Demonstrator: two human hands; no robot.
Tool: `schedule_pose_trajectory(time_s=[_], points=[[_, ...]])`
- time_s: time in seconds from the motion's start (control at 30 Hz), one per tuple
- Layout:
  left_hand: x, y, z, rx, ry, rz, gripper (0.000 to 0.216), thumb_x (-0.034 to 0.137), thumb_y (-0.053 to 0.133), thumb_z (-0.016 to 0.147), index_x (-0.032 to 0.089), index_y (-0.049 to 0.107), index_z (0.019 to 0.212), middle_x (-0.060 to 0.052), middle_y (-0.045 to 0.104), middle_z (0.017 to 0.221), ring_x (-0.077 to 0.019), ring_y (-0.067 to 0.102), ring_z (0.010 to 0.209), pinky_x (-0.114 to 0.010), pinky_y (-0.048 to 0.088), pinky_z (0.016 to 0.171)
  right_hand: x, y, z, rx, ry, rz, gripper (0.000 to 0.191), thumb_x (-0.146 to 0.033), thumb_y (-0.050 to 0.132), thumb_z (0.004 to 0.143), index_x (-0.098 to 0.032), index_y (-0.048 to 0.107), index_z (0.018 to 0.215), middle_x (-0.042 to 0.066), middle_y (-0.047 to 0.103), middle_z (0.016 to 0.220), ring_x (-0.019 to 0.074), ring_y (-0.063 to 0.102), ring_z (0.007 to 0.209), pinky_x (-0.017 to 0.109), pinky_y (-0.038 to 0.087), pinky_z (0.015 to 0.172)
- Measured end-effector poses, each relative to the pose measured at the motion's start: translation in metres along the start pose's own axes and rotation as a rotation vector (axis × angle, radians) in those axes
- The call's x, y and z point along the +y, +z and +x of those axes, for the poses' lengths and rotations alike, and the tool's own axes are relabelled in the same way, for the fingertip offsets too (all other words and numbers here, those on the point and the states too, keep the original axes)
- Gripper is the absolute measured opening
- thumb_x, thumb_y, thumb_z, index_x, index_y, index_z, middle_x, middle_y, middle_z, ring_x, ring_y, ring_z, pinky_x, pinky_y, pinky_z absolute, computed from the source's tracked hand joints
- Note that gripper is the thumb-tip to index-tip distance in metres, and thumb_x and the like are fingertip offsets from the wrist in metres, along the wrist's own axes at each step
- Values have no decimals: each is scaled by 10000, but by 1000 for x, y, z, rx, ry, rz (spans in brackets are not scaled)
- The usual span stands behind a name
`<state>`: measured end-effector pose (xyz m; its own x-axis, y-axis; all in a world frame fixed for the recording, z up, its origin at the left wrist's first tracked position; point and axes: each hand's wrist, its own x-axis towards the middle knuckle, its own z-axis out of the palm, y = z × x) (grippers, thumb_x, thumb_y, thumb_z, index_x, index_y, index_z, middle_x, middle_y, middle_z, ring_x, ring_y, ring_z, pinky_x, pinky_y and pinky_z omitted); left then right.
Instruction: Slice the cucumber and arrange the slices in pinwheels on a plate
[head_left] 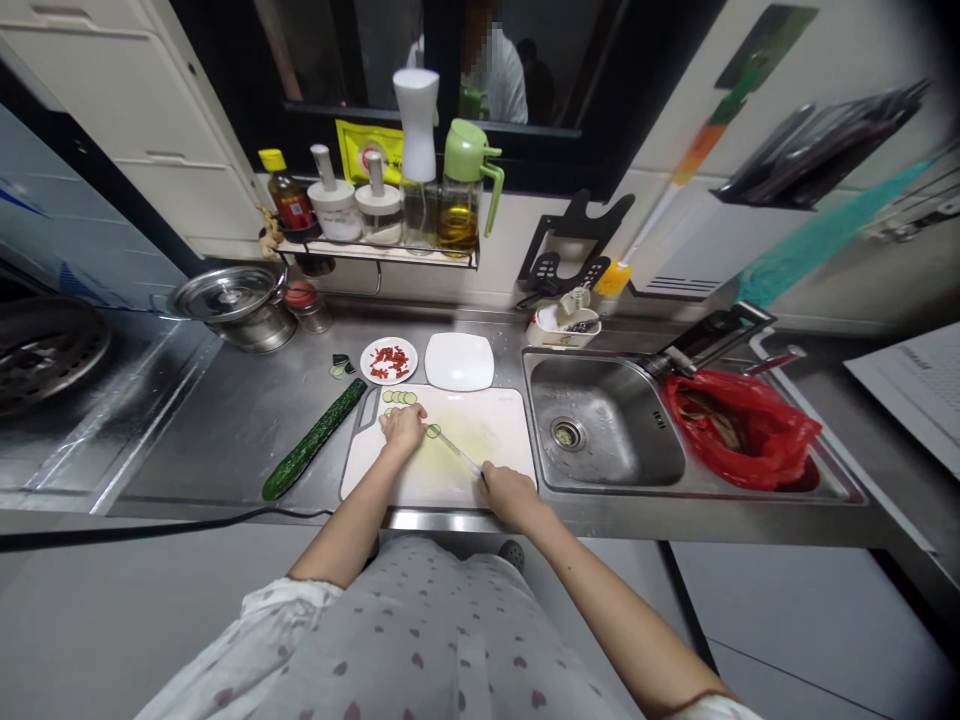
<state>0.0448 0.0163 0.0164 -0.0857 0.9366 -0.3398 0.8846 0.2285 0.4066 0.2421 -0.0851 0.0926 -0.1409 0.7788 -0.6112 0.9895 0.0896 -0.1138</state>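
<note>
My left hand (403, 428) rests curled on a white cutting board (495, 425), fingers pressed over a cucumber piece that is mostly hidden beneath them. My right hand (507, 491) is closed on the handle of a knife (455, 451), whose thin blade reaches up-left to a slice beside my left fingers. Several cucumber slices (400, 397) lie in a row at the board's far left corner. A whole cucumber (314, 439) lies diagonally on the steel counter, left of the board.
Behind the board stand a small plate of chopped red chilli (388, 361) and a white square plate (459, 361). A sink (600, 425) sits to the right, with a red bag (739, 429) beyond it. A lidded pot (232, 301) and a condiment shelf (379, 250) are at the back.
</note>
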Motion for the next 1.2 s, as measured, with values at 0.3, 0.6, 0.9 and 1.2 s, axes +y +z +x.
schedule_pose_trajectory(time_s=[0.3, 0.6, 0.9, 1.2], points=[[1, 0, -2, 10, -2, 7, 129, 258, 627, 798, 281, 647, 923, -32, 712, 937, -265, 533, 1104, -411, 290, 919, 8, -23, 4, -4, -65, -125, 316, -238, 390, 958, -131, 568, 1197, 201, 673, 1106, 285, 642, 1057, 367, 458, 812], [1, 0, -2, 13, -8, 12, 122, 264, 627, 801, 282, 640, 920, -30, 713, 946, -264, 534, 1102, -413, 286, 921, 18, -28, 6, 51, -84, -144, 293, -271, 415, 961, -143, 579, 1166, 197, 677, 1088, 282, 639, 1051, 348, 433, 810], [3, 0, -7, 18, 14, 38, 150, 295, 566, 833, 283, 660, 949, -62, 698, 1037, -287, 514, 1112, -431, 288, 918, 52, 24, 0, 169, 120, 221, 360, -451, 336, 989, -193, 565, 1090, 99, 690, 1036, 200, 632, 926, 243, 337, 651], [10, 6, -16, 33, 62, 74, 98, 286, 575, 813, 245, 643, 869, -70, 680, 1050, -286, 529, 1079, -418, 302, 888, 53, 46, -5, 190, 188, 280, 355, -455, 330, 993, -194, 568, 1026, 77, 694, 982, 181, 618, 886, 232, 295, 623]])
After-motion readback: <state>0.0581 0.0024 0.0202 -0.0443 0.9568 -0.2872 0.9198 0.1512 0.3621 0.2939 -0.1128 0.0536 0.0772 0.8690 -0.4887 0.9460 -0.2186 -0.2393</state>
